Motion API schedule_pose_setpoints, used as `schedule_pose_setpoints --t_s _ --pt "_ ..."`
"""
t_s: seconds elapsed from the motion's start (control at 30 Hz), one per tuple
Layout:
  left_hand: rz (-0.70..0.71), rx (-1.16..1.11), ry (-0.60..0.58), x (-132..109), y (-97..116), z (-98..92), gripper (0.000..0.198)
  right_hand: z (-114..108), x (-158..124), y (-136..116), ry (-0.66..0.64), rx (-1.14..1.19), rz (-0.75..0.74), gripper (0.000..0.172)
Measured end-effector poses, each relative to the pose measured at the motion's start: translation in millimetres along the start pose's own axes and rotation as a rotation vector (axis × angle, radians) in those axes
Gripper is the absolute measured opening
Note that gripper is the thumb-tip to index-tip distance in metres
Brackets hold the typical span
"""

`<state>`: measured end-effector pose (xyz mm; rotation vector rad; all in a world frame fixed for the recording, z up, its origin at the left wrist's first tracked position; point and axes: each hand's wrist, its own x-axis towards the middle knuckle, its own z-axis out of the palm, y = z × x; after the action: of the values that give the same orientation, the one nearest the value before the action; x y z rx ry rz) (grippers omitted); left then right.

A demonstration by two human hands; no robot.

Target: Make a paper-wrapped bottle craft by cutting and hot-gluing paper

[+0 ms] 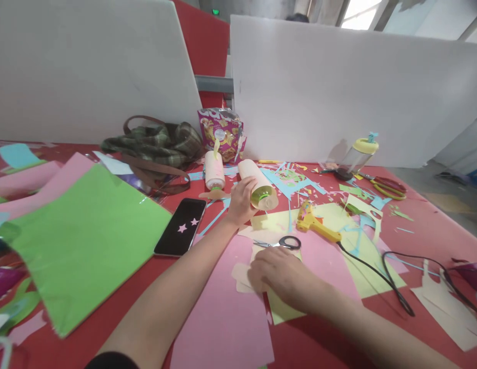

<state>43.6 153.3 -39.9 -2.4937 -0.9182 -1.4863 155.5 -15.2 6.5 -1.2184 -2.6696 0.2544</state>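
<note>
My left hand (242,201) is wrapped round a cream paper-covered bottle (254,171) with a green end, which lies tilted on the table. A smaller cream-wrapped bottle (214,171) stands to its left. My right hand (272,270) is lowered over cream paper pieces (240,277) on a pink sheet (231,318); its fingers curl down, and their tips are hidden. Just beyond that hand lie scissors (279,243) with black handles. A yellow glue gun (317,224) rests to the right on pale yellow paper (361,266).
A phone (180,227) with pink stars and a large green sheet (92,236) lie on the left. Behind are a plaid bag (161,141) and a snack bag (222,133). A black cable (396,292), red-handled scissors (388,187) and a clear container (356,158) are on the right.
</note>
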Motion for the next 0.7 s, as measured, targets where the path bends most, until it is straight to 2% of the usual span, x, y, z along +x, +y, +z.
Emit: schedule_pose_setpoints --t_s 0.1,0.3,0.47,0.6,0.7 --pt "0.006 -0.004 -0.001 0 0 -0.7 0.058 -4 17 -13 -0.106 -0.014 -0.153 0.017" --pt "0.020 -0.016 0.006 1 3 -2.2 0.059 -6 38 -9 -0.242 -0.118 -0.215 0.011" --pt "0.012 -0.023 0.007 1 3 -1.6 0.056 -4 44 -7 -0.338 -0.128 -0.227 0.007" --pt "0.015 -0.024 0.001 1 3 -1.1 0.056 -5 40 -2 -0.312 -0.086 -0.214 0.005" --pt "0.011 -0.019 0.008 1 2 -0.8 0.055 -18 33 7 -0.263 0.044 -0.165 0.010"
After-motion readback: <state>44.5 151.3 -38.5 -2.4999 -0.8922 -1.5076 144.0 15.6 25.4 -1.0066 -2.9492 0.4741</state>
